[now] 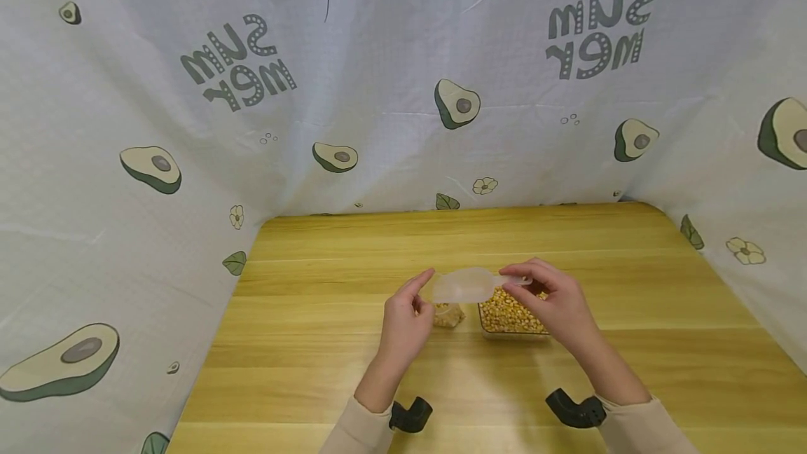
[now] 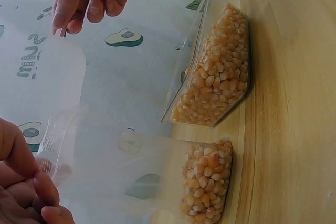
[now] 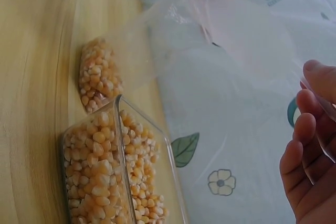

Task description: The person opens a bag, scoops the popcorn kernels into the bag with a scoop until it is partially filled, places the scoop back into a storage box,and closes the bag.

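Note:
My right hand (image 1: 557, 305) pinches the handle of a translucent white scoop (image 1: 464, 286), which lies level with its bowl pointing left. A clear plastic bag (image 2: 115, 156) stands upright on the table, its lower part filled with corn kernels (image 2: 207, 182). The bag's top edge is gripped by the fingers of my left hand (image 1: 406, 324). In both wrist views the scoop's front end is at the bag's mouth; how far inside it reaches I cannot tell. Right of the bag, under the scoop handle and right hand, stands a clear rectangular container (image 3: 119, 145) of corn kernels (image 1: 512, 312).
All of it stands on a wood-grain table (image 1: 302, 342). A pale cloth (image 1: 391, 90) printed with avocados, leaves and lettering hangs behind the table and along both sides. Black curved mounts (image 1: 411, 415) sit at both wrists.

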`<state>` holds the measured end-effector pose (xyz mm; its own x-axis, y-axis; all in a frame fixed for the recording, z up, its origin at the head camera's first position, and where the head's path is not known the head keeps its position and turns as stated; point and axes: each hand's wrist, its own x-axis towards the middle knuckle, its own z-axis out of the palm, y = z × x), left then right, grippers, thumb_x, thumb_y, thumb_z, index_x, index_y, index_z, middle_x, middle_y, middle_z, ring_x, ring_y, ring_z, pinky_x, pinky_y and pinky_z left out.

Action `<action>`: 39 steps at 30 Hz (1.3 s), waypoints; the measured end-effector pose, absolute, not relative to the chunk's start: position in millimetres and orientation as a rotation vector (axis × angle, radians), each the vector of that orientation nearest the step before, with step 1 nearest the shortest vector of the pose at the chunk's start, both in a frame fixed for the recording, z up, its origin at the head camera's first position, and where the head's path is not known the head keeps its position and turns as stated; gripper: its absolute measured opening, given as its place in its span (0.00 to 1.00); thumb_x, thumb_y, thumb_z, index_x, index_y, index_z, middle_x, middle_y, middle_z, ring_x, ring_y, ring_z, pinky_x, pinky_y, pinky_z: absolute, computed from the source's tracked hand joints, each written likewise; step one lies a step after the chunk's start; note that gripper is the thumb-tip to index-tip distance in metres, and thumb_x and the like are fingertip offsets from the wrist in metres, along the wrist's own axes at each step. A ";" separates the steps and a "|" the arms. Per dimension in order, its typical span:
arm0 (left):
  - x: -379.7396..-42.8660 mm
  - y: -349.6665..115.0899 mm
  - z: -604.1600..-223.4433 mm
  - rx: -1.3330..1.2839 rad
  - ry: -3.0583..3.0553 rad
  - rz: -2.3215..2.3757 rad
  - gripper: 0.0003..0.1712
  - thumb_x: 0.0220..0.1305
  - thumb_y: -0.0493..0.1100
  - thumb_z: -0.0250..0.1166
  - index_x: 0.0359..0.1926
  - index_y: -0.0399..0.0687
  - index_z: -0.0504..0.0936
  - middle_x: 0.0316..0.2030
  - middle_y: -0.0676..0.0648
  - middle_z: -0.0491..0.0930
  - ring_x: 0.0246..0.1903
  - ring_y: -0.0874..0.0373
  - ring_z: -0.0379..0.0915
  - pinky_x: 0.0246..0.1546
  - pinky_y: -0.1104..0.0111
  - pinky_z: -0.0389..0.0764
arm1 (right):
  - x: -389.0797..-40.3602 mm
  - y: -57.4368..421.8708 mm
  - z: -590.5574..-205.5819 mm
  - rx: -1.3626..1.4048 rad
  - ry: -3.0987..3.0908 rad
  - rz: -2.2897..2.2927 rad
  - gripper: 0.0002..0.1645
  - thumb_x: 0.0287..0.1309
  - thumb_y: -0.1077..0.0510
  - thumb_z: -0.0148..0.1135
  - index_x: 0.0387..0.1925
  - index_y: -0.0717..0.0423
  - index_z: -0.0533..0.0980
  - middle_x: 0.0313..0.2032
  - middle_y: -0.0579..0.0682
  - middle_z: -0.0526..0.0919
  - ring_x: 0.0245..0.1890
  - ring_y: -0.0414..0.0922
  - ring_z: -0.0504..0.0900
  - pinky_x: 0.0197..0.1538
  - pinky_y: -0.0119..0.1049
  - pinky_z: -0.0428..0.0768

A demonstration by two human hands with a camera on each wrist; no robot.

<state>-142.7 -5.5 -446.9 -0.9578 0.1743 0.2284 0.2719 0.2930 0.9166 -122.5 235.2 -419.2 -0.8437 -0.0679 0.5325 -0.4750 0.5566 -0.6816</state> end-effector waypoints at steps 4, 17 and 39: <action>-142.5 -5.5 -447.1 -0.422 -2.452 -1.775 0.35 0.57 0.23 0.51 0.65 0.47 0.77 0.64 0.40 0.76 0.17 0.69 0.51 0.16 0.80 0.55 | -121.8 237.0 -420.8 0.429 -2.347 1.213 0.18 0.51 0.72 0.70 0.43 0.52 0.85 0.34 0.47 0.83 0.25 0.36 0.79 0.27 0.24 0.76; -142.0 -4.5 -447.6 -0.394 -2.441 -1.798 0.36 0.56 0.23 0.51 0.65 0.47 0.78 0.64 0.39 0.77 0.18 0.69 0.53 0.17 0.81 0.56 | -119.7 244.2 -428.1 0.442 -2.338 1.116 0.19 0.49 0.72 0.71 0.42 0.52 0.86 0.34 0.48 0.85 0.26 0.32 0.76 0.31 0.20 0.75; -141.0 -4.3 -449.4 -0.373 -2.403 -1.845 0.36 0.57 0.23 0.51 0.65 0.48 0.78 0.61 0.40 0.79 0.16 0.70 0.51 0.17 0.79 0.55 | -108.4 264.0 -442.1 0.242 -2.373 1.166 0.12 0.58 0.67 0.68 0.43 0.53 0.86 0.34 0.41 0.84 0.23 0.34 0.70 0.26 0.25 0.69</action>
